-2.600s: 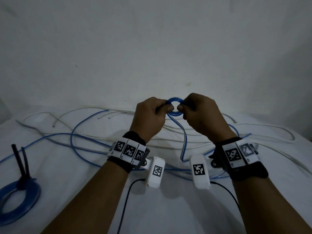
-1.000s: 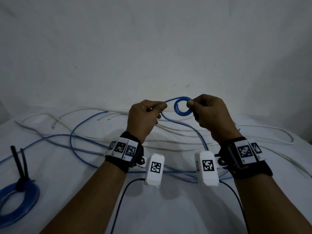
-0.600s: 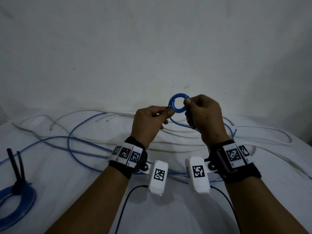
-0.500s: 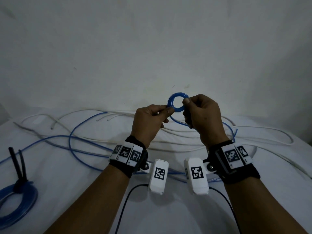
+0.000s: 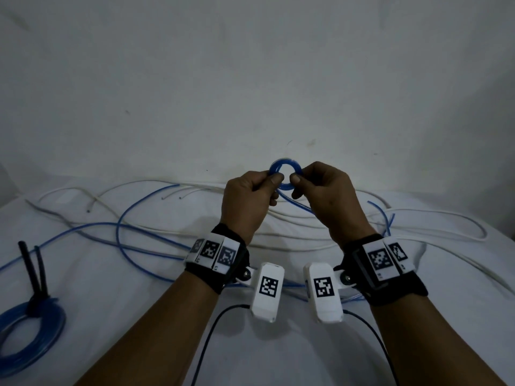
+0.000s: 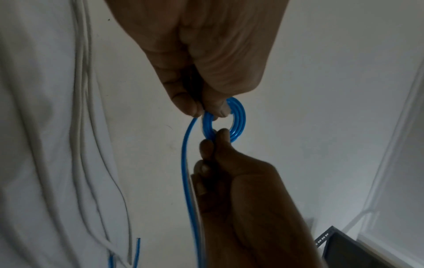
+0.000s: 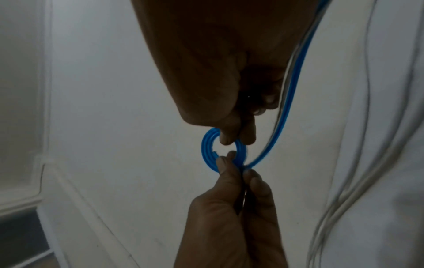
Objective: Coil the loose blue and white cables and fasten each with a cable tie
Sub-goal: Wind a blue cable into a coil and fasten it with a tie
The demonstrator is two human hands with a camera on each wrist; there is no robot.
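Head view puts the finished blue coil (image 5: 26,339), bound with a black tie (image 5: 33,277), nearest at the left of the white table (image 5: 139,316). Beyond the wrists, the left hand (image 5: 245,201) and right hand (image 5: 326,196) each pinch one side of a small blue ring (image 5: 285,175) held above the loose cables (image 5: 306,235). To wind well, I judge one grip should stay clamped on the stacked turns while the other feeds the trailing blue strand (image 6: 187,163) flat alongside them.

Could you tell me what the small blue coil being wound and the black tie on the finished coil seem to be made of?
Small blue coil: seemingly a plastic-sheathed cable, smooth and slightly glossy, bending into tight rings without kinking. Black tie on the finished coil: matt, with two stiff upright tails; perhaps plastic or rubber, too dim to tell.
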